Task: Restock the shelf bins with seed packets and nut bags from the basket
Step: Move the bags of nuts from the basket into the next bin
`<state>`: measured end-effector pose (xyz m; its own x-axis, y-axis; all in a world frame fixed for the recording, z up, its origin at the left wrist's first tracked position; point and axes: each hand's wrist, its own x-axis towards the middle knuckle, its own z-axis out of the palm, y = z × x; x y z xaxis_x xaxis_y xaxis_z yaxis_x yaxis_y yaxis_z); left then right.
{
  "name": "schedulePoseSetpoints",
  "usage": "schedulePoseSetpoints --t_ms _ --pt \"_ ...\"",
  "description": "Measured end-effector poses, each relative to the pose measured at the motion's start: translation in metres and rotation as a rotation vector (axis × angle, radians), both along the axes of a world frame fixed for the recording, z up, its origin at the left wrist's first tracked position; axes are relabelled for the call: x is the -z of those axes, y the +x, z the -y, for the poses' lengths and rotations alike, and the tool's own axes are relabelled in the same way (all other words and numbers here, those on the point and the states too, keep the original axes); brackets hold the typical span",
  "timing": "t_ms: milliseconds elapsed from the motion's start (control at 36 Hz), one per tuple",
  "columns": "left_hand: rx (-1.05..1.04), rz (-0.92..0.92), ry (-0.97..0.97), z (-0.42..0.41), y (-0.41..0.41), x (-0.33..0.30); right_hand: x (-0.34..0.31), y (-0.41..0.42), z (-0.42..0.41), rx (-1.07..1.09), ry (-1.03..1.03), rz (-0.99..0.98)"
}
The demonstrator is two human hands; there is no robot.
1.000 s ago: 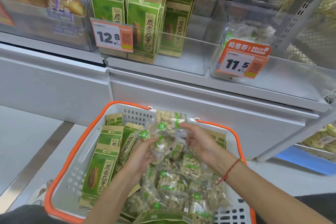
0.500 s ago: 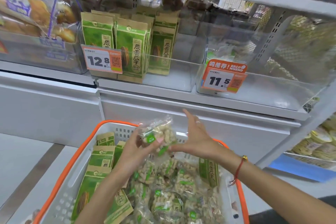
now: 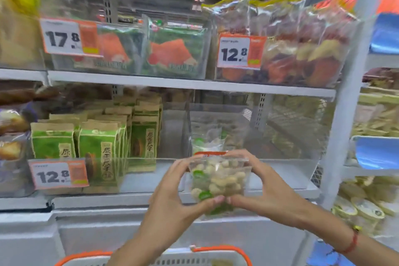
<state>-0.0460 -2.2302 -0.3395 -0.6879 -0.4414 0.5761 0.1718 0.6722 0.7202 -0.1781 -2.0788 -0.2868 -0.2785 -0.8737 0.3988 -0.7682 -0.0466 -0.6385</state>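
A clear nut bag with green labels is held up between both hands, in front of the lower shelf. My left hand grips its left side and my right hand grips its right side, thumbs under the bag. Behind it stands a clear bin with a few nut bags at its back left. To the left, green and tan seed packets fill another clear bin. Only the orange rim of the basket shows at the bottom edge.
The upper shelf carries bins of orange-and-green packs and dried-fruit bags. Price tags read 17.8, 12.8 and 12.8. A white upright post bounds the shelf on the right.
Both hands have lifted the nut bag out of the basket up to the lower shelf's bin. The view has tilted upward, so the basket has dropped almost out of sight.
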Motion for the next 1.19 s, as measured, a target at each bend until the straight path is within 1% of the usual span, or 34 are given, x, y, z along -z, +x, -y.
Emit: schedulePoseSetpoints --t_ms 83,139,194,250,306,389,444,500,583,667,722,778,861,917,972,1028,1194 --pt "-0.003 0.005 -0.090 0.006 -0.022 -0.017 -0.006 -0.021 -0.007 0.120 -0.174 -0.214" --pt "-0.050 0.018 -0.144 0.017 -0.035 -0.022 -0.006 -0.041 -0.009 0.190 -0.283 -0.327" --pt "-0.113 0.046 -0.180 0.029 -0.045 -0.024 -0.009 -0.061 -0.010 0.273 -0.354 -0.393" --pt "-0.155 0.117 -0.182 0.040 -0.053 -0.024 -0.014 -0.083 -0.006 0.353 -0.353 -0.398" --pt "-0.178 0.218 -0.182 0.046 -0.061 -0.024 -0.019 -0.107 0.002 0.426 -0.272 -0.358" --pt "-0.222 0.333 -0.189 0.049 -0.073 -0.025 -0.023 -0.149 0.021 0.464 -0.009 -0.181" --pt "-0.250 0.334 -0.154 0.050 -0.080 -0.022 -0.020 -0.177 0.036 0.443 0.175 -0.066" --pt "-0.280 0.301 -0.125 0.051 -0.085 -0.018 -0.015 -0.194 0.049 0.397 0.314 -0.009" --pt "-0.312 0.271 -0.110 0.049 -0.087 -0.015 -0.003 -0.205 0.070 0.304 0.462 0.099" --pt "-0.312 0.267 -0.067 0.049 -0.086 -0.013 0.011 -0.207 0.089 0.339 0.563 0.125" --pt "-0.297 0.257 -0.023 0.049 -0.084 -0.012 0.015 -0.207 0.097 0.390 0.578 0.094" --pt "-0.282 0.258 0.010 0.050 -0.083 -0.012 0.012 -0.206 0.100 0.465 0.564 -0.008" --pt "-0.268 0.253 0.041 0.049 -0.081 -0.015 0.004 -0.197 0.097 0.535 0.478 -0.270" --pt "-0.266 0.250 0.045 0.048 -0.081 -0.016 0.001 -0.190 0.097 0.512 0.447 -0.470" --pt "-0.264 0.255 0.044 0.047 -0.080 -0.016 0.000 -0.186 0.098 0.476 0.470 -0.601" --pt "-0.261 0.266 0.043 0.047 -0.079 -0.017 0.001 -0.186 0.100 0.452 0.495 -0.614" --pt "-0.273 0.277 0.047 0.047 -0.079 -0.017 0.009 -0.187 0.107 0.360 0.397 -0.432"
